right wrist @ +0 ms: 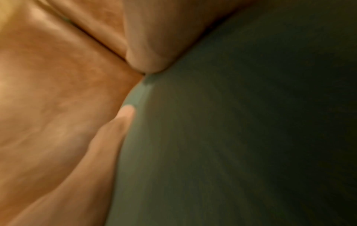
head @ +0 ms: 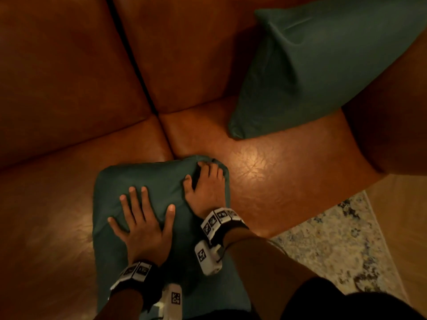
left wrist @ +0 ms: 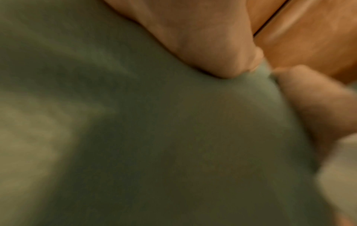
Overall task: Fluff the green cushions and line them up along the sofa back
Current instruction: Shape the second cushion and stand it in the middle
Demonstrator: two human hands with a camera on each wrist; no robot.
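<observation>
A green cushion (head: 147,176) lies flat at the front of the brown leather sofa seat (head: 265,162). My left hand (head: 143,211) rests flat on its middle, fingers spread and pressing down. My right hand (head: 201,181) grips its far right corner, fingers curled over the bunched edge and thumb apart on top. In the left wrist view, blurred fingers (left wrist: 212,45) press into the green cushion (left wrist: 154,137). In the right wrist view, the thumb (right wrist: 115,130) and a finger (right wrist: 150,45) lie either side of the cushion (right wrist: 231,137) edge. A second green cushion (head: 312,72) leans in the sofa's right corner.
The sofa back (head: 69,65) runs across the top, split by a dark seam. The right armrest (head: 388,125) stands behind the second cushion. A patterned rug (head: 335,239) and wooden floor (head: 397,215) lie at the lower right.
</observation>
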